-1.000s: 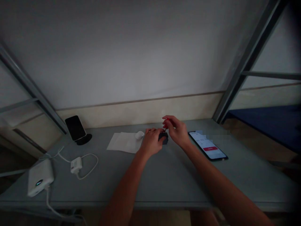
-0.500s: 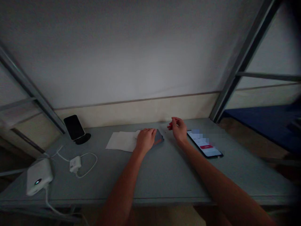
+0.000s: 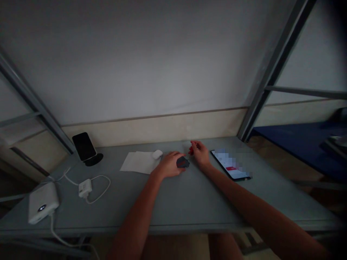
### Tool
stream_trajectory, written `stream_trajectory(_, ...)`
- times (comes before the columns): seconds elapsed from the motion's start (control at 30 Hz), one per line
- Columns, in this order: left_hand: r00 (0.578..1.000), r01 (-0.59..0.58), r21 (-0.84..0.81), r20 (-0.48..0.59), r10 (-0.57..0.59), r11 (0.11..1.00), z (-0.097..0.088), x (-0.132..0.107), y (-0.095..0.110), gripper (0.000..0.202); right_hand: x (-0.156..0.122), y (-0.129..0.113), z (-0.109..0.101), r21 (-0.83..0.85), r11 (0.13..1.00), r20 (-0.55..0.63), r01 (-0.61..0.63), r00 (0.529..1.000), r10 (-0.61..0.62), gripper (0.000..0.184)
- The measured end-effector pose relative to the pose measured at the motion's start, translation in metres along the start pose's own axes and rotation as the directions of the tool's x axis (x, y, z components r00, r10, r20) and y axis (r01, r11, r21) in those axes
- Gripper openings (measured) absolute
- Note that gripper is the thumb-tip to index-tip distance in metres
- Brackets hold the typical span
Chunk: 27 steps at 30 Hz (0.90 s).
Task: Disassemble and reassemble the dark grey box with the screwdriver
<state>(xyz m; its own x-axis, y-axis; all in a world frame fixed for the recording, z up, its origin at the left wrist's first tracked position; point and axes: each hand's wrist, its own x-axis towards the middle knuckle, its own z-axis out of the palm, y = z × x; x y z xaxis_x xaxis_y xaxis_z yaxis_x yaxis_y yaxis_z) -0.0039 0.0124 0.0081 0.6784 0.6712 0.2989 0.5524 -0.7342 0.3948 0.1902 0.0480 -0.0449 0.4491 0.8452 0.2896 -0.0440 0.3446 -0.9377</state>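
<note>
My left hand [image 3: 171, 164] has thumb and fingers closed around a small dark grey item with a reddish mark [image 3: 182, 162], just above or on the grey desk; its kind is unclear. Close by on the right, my right hand [image 3: 200, 154] has its fingers curled together. Something red shows at its fingertips, too small to make out. Left of my left hand lie white paper sheets [image 3: 138, 162], with a small rounded white case [image 3: 157, 154] on their upper right corner. A phone with a lit screen [image 3: 230, 164] lies beside my right wrist.
On the left, a black-faced device [image 3: 84, 146] leans on a stand. A white power bank [image 3: 43, 203] and a white adapter [image 3: 85, 187] with cables lie in front. Metal posts [image 3: 276, 72] rise at both sides, with a wall behind the desk [image 3: 189, 206].
My left hand has shifted slightly right and turned, from lying over the grey item to gripping its sides. The white case is now uncovered. My right hand has come a little nearer my left.
</note>
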Motion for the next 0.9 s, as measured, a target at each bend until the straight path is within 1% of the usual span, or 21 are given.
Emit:
stream_trajectory(0.1, 0.999, 0.045, -0.115, -0.012, -0.047, 0.992, -0.002, 0.002, -0.002, 0.055, -0.001, -0.001, -0.005, 0.060, 0.998, -0.013, -0.015, 1.000, 0.016, 0.054)
stream_trajectory(0.23, 0.981, 0.165, -0.330, -0.044, -0.190, 0.929, -0.011, 0.004, -0.011, 0.036, 0.001, -0.001, -0.009, 0.144, 0.988, -0.017, -0.054, 0.998, 0.057, 0.053)
stream_trajectory(0.33, 0.942, 0.233, -0.423, -0.126, -0.311, 0.876, -0.014, 0.007, -0.021, 0.030, 0.003, -0.001, -0.009, 0.154, 0.986, 0.000, -0.063, 0.998, 0.064, 0.051)
stream_trajectory(0.43, 0.880, 0.261, -0.456, -0.249, -0.403, 0.851, -0.014, 0.009, -0.030, 0.029, 0.001, -0.003, -0.007, 0.124, 0.991, 0.038, -0.049, 0.998, 0.045, 0.049)
stream_trajectory(0.5, 0.851, 0.243, -0.440, -0.330, -0.408, 0.864, -0.014, 0.008, -0.033, 0.030, -0.003, -0.007, -0.004, 0.082, 0.997, 0.069, -0.008, 0.998, 0.003, 0.047)
stream_trajectory(0.53, 0.850, 0.226, -0.417, -0.357, -0.387, 0.880, -0.014, 0.007, -0.033, 0.030, -0.005, -0.010, -0.002, 0.058, 0.998, 0.087, 0.021, 0.996, -0.026, 0.046)
stream_trajectory(0.57, 0.860, 0.205, -0.389, -0.368, -0.355, 0.898, -0.015, 0.006, -0.032, 0.030, -0.007, -0.013, -0.001, 0.034, 0.998, 0.105, 0.052, 0.993, -0.056, 0.045)
stream_trajectory(0.63, 0.903, 0.154, -0.343, -0.331, -0.273, 0.927, -0.016, 0.004, -0.029, 0.033, -0.012, -0.021, 0.000, -0.004, 0.993, 0.123, 0.118, 0.986, -0.116, 0.042)
stream_trajectory(0.7, 0.941, 0.117, -0.334, -0.265, -0.213, 0.935, -0.017, 0.004, -0.027, 0.036, -0.015, -0.030, -0.001, -0.039, 0.982, 0.101, 0.183, 0.979, -0.179, 0.037)
stream_trajectory(0.73, 0.946, 0.111, -0.347, -0.251, -0.206, 0.931, -0.017, 0.004, -0.026, 0.035, -0.017, -0.033, -0.003, -0.064, 0.973, 0.080, 0.220, 0.973, -0.215, 0.035)
stream_trajectory(0.8, 0.931, 0.116, -0.399, -0.275, -0.239, 0.910, -0.017, 0.005, -0.025, 0.031, -0.019, -0.039, -0.005, -0.118, 0.951, 0.036, 0.285, 0.958, -0.283, 0.033)
stream_trajectory(0.9, 0.869, 0.117, -0.529, -0.355, -0.344, 0.841, -0.019, 0.008, -0.027, 0.029, -0.022, -0.043, -0.007, -0.157, 0.937, -0.001, 0.312, 0.949, -0.316, 0.032)
